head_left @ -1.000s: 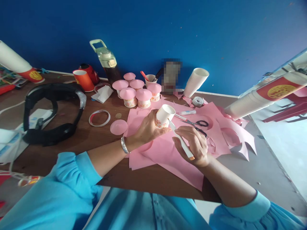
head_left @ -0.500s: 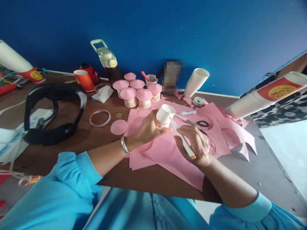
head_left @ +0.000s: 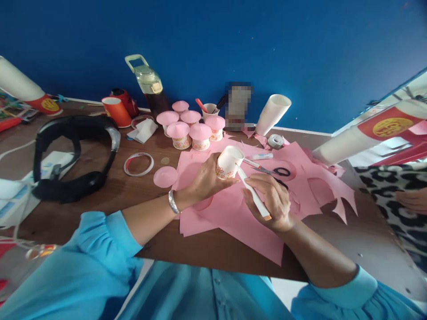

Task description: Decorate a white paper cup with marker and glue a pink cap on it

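Observation:
My left hand [head_left: 208, 180] is wrapped round a white paper cup [head_left: 231, 159] with reddish-orange flower patterns near its base. The cup is held above pink paper, tilted, its mouth up. In my right hand [head_left: 268, 200] is a white marker pen [head_left: 256, 198] with an orange end. Its narrow tip meets or nearly meets the cup's right side; actual contact is hard to tell. Behind the cup lie scissors with black handles [head_left: 282, 171], partly covered by my right hand. Beside my left wrist rests a pink paper cone [head_left: 166, 177].
Several cups with pink cone tops [head_left: 200, 132] stand at the back. Further right are a white cup stack [head_left: 273, 114] and a tape roll [head_left: 275, 141]. Cut pink sheets [head_left: 233, 222] cover the middle. A black headset-like band [head_left: 76, 186] lies left. Another person's hand [head_left: 413, 201] shows at right.
Both my hands, the cup and the pen stay almost in place; the cup is turned very slightly. At the far right, the person in patterned clothing has shifted down, and a hand now shows.

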`<state>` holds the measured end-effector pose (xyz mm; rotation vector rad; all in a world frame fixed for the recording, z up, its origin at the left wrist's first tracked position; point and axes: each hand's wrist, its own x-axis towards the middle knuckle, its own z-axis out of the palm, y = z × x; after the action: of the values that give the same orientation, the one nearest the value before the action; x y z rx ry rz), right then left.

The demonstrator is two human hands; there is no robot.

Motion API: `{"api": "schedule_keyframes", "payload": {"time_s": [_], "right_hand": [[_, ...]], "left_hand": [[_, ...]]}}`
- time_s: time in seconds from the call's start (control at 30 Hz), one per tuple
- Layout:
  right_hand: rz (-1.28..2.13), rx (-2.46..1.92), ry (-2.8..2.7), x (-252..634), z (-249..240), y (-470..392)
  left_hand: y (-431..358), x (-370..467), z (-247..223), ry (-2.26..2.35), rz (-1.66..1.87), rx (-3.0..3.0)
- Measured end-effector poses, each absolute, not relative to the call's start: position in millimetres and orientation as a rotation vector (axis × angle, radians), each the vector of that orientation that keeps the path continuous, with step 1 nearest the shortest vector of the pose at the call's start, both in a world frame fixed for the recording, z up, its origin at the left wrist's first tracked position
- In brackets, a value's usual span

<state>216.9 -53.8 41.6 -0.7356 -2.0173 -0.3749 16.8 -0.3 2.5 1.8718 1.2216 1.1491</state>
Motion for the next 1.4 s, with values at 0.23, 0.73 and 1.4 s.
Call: {"api": "schedule_keyframes", "payload": {"time_s": [0.23,0.73,1.4], "right_hand": [[-0.328,-0.780,-2.026,216.3,45.3,-57.6],[-0.279,-0.735,-2.085,215.0,41.8,-55.9],[-0.269,-0.700,-2.053,214.7,41.3,-57.3]], "left_hand": [[-4.0,15.6,10.8,1.211,1.152,1.916],[-2.3,13.5,9.5,1.116,1.196,1.956],[-1.5,12.7,8.7,1.125,1.168,1.828]]}}
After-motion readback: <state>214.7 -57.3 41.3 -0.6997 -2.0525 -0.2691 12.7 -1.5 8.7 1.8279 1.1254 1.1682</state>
